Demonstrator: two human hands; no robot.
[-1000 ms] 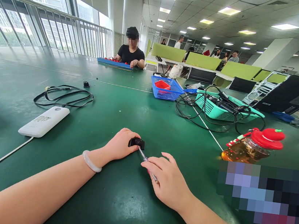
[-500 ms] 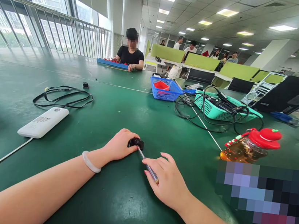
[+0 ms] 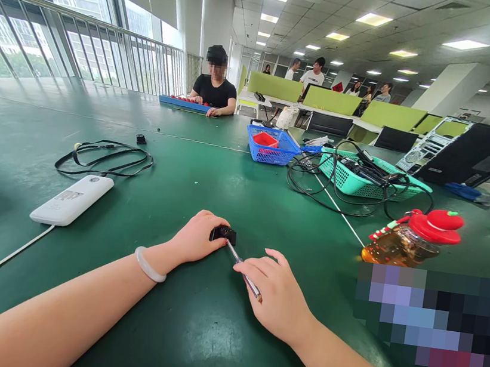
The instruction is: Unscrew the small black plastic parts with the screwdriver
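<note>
My left hand (image 3: 199, 236) is closed around a small black part (image 3: 230, 235), steadying it on the green tabletop (image 3: 153, 328). What kind of part it is I cannot make out; my fingers cover its left side. Between the fingers of my right hand (image 3: 276, 293) is a slim metal screwdriver (image 3: 250, 286), slanting up and left. Its tip reaches the near side of the black part, beside my left thumb. Whether the tip sits in a screw is too small to see.
Left lie a white power bank (image 3: 72, 199), a coiled black cable (image 3: 103, 160) and a small black piece (image 3: 141, 139). Right stands a red-lidded bottle (image 3: 408, 244). Beyond are a blue basket (image 3: 271, 154) and a green basket (image 3: 345, 178) of cables. A person (image 3: 214, 90) sits opposite.
The fingers of my right hand have shifted slightly on the screwdriver, whose handle has moved a little to the right. My left hand and the black part stay in place.
</note>
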